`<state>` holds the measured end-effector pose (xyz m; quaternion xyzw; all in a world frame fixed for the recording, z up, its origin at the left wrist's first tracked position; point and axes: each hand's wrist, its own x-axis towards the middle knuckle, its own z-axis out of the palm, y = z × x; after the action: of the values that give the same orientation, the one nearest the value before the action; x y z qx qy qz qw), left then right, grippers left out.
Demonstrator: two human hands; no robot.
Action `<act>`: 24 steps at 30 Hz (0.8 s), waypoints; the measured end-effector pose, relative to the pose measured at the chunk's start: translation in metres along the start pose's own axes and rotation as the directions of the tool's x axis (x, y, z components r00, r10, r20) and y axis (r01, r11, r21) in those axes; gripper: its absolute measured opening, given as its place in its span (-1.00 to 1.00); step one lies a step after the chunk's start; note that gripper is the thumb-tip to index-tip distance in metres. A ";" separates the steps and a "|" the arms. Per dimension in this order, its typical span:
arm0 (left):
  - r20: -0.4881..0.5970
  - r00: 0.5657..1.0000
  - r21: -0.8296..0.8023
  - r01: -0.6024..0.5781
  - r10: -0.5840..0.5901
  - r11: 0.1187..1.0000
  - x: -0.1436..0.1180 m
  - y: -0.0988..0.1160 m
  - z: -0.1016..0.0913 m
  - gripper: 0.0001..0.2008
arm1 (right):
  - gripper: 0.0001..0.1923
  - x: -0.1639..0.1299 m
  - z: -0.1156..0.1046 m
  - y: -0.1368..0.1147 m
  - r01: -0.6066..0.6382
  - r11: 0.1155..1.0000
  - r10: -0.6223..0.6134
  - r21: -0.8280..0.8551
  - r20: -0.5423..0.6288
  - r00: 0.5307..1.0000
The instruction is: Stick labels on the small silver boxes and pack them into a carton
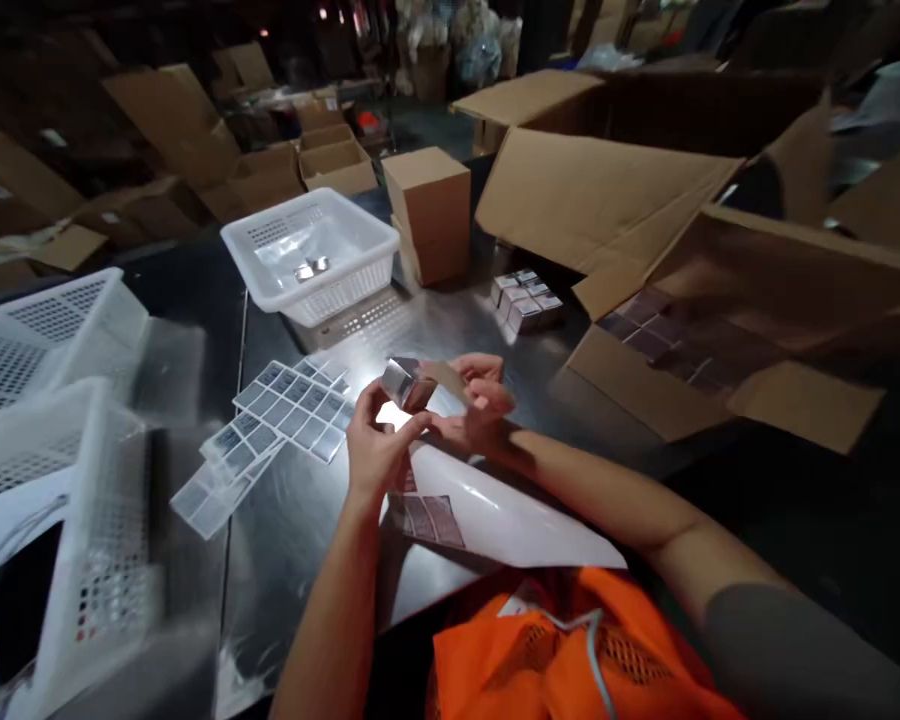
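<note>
Fingers of the left hand and right hand pinch a small silvery foil-wrapped box between them above the shiny metal table. By my judgement this box is mid-labelling: a cluster of similar boxes waits at one o'clock, more fill the open brown carton at three. Grey label sheets lie at nine o'clock; a white perforated plastic basket at eleven holds few pieces. Nothing blocks the hands.

My fingers cover part of the small silver box. Print on the label sheets is too small to read. The left basket blurs, cut off at the edge.
</note>
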<state>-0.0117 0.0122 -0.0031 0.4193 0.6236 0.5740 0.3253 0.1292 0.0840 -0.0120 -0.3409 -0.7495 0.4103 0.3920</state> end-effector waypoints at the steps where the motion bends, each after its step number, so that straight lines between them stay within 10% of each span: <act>1: -0.040 0.999 0.019 -0.015 0.016 1.000 0.000 0.000 0.000 -0.34 | -0.51 -0.006 -0.003 -0.002 0.053 0.998 -0.053 0.034 0.005 0.999; 6: -0.084 0.960 0.292 -0.234 0.269 0.927 -0.005 0.007 -0.002 -0.48 | -0.42 -0.005 -0.052 -0.018 0.253 0.948 -0.231 0.191 -0.134 0.964; 10: 0.062 0.898 0.509 -0.403 0.435 0.761 -0.008 0.007 -0.002 -0.56 | -0.71 -0.003 -0.072 -0.027 0.041 0.900 -0.009 0.434 -0.075 0.997; 15: 0.191 0.853 0.599 -0.493 0.486 0.631 -0.010 0.004 0.000 -0.57 | -0.80 -0.009 -0.071 -0.030 -0.206 0.839 0.134 0.504 0.176 0.975; 24: 0.262 0.846 0.652 -0.510 0.464 0.561 -0.012 0.004 0.000 -0.53 | -0.81 -0.010 -0.076 -0.025 -0.145 0.862 0.109 0.486 0.102 0.989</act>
<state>-0.0056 0.0013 -0.0001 0.6826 0.6426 0.3479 -0.0111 0.1945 0.0910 0.0343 -0.2638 -0.6096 0.6244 0.4111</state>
